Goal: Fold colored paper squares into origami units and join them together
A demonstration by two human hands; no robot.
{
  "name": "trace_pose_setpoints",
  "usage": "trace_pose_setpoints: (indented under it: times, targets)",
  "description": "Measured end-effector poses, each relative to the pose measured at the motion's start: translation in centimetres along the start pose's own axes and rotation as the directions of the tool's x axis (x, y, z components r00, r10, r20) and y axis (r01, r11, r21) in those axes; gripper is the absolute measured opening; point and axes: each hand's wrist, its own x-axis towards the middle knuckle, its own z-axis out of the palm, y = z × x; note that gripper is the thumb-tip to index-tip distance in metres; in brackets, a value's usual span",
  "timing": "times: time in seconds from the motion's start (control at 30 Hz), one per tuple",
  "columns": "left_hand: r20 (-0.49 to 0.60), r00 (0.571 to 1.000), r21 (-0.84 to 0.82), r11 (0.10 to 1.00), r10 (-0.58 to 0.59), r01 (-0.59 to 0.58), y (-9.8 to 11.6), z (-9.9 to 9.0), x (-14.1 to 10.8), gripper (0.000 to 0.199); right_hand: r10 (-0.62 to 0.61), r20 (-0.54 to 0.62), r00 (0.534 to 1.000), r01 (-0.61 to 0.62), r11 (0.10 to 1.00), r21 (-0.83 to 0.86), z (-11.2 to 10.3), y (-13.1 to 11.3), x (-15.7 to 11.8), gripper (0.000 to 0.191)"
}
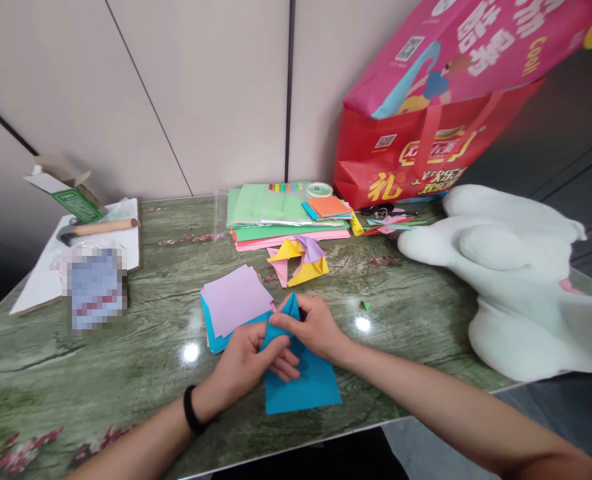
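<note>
A blue sheet of paper [303, 383], its top folded into a point, is held over the front of the table. My left hand [259, 353], with a black band at the wrist, grips its left edge with the thumb on the front. At the folded tip, my right hand [313, 325] pinches the paper between thumb and fingers. Just left of the hands lies a stack of square paper, lilac sheets [237, 300] over blue ones. Behind the hands sits a folded paper piece [309, 270] in yellow, purple and pink.
Packs of coloured paper [271, 207] lie at the back, with small orange squares [330, 206] and a glue stick [357, 225] beside them. Red and pink bags [401, 157] stand back right, a white plush toy [506, 267] at right. A hammer [99, 228] rests on a white board at left.
</note>
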Motion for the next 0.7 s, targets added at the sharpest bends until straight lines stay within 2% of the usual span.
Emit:
trace_pose_setpoints:
  times: [0.07,0.17,0.27,0.37,0.57,0.7]
  targets:
    - [-0.011,1.0,-0.035,0.999,0.008,-0.008,0.0,0.0,0.1,0.042,0.01,0.049,0.999,-0.013,0.998,0.058,-0.1,0.1,0.1,0.024]
    - [-0.101,0.992,-0.063,0.995,0.069,-0.075,0.1,-0.4,0.4,0.04,-0.005,0.126,0.992,-0.016,0.985,0.169,-0.3,0.1,0.5,0.025]
    - [-0.166,0.981,-0.088,0.989,0.102,-0.118,0.1,-0.9,0.7,0.038,0.029,0.113,0.993,-0.056,0.968,0.246,-0.5,0.0,0.7,0.03]
    - [-0.171,0.982,-0.119,0.987,0.085,-0.107,0.2,-1.2,0.8,0.038,0.084,0.09,0.992,-0.104,0.963,0.249,-0.7,-0.1,0.8,0.033]
    - [-0.187,0.974,-0.062,0.988,0.128,-0.142,0.5,-1.3,0.8,0.036,0.063,0.093,0.994,-0.087,0.954,0.287,-1.1,0.3,1.1,0.031]
    - [-0.142,0.978,-0.023,0.987,0.155,-0.159,0.6,-1.6,0.9,0.035,0.058,0.122,0.991,-0.097,0.934,0.344,-1.3,0.1,1.3,0.033]
